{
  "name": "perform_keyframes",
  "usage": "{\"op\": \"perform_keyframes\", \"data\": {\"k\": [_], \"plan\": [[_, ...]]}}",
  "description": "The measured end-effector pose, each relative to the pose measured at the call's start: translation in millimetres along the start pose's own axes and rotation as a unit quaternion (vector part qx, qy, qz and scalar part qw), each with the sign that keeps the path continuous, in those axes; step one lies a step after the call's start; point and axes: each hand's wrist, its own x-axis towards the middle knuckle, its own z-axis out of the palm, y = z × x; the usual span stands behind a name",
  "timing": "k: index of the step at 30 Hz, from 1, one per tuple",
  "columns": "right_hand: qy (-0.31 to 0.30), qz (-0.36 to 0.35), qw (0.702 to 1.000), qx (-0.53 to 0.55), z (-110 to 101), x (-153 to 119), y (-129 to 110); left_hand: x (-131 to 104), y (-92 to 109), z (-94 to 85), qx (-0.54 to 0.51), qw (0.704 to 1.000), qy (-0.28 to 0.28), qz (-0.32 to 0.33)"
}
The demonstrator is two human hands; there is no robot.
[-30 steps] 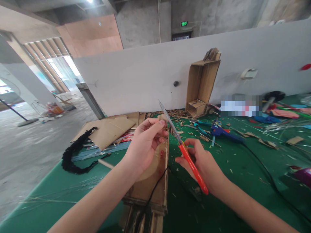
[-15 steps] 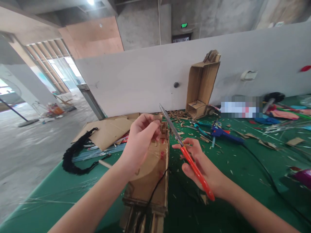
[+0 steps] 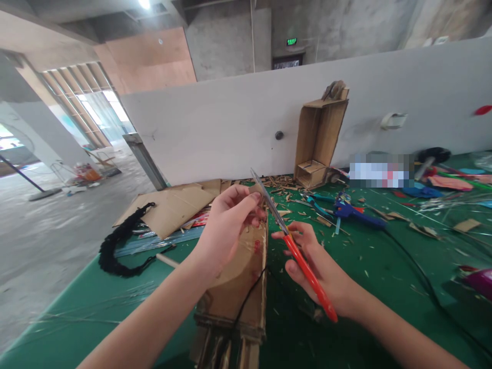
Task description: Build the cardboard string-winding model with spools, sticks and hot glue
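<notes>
Between its thumb and fingertips, my left hand (image 3: 230, 220) pinches a small piece of cardboard (image 3: 255, 190). Red-handled scissors (image 3: 303, 264) are in my right hand (image 3: 319, 266), their blades pointing up and away, right beside that piece. Whether the blades touch the cardboard I cannot tell. Beneath my left hand lies a long cardboard box model (image 3: 242, 287) with red marks on its face and a thin black cord across it. My left hand and forearm hide part of it.
A tall cardboard frame (image 3: 323, 133) stands against the white partition (image 3: 215, 133). A blue glue gun (image 3: 357, 215), teal pliers (image 3: 317, 202) and cardboard scraps litter the green table (image 3: 369, 287). On the left lie cardboard sheets (image 3: 172, 205) and a fuzzy black strip (image 3: 111, 251).
My left hand has moved slightly right with the cardboard piece, closer to the scissor blades. The scissors have shifted a little left and down.
</notes>
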Motion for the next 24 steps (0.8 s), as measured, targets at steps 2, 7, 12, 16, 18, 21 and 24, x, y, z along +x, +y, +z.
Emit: {"op": "perform_keyframes", "data": {"k": [2,7,12,16,18,21,24], "plan": [[-0.003,0.011,1.000,0.004,0.9,-1.2,-0.3,-0.1,-0.7,0.2,-0.026,1.000,-0.005,-0.008],[-0.007,0.020,0.999,0.026,3.3,-1.9,0.4,-0.7,-2.8,0.7,-0.053,0.998,-0.008,-0.042],[0.006,0.040,0.997,0.073,6.0,-0.2,2.1,-1.1,-6.3,0.1,-0.052,0.998,-0.008,-0.047],[0.005,0.058,0.995,0.085,6.7,0.2,-0.9,-1.2,-7.7,1.3,-0.045,0.998,0.001,-0.053],[0.000,0.063,0.995,0.081,6.5,0.5,-3.0,-1.6,-7.6,2.4,-0.042,0.998,0.004,-0.054],[0.003,0.072,0.994,0.086,6.9,1.3,-3.1,-1.9,-7.1,3.8,-0.041,0.998,0.005,-0.056],[0.018,0.080,0.992,0.091,8.8,2.1,1.3,-1.4,-7.2,4.0,-0.033,0.998,0.007,-0.058]]}}
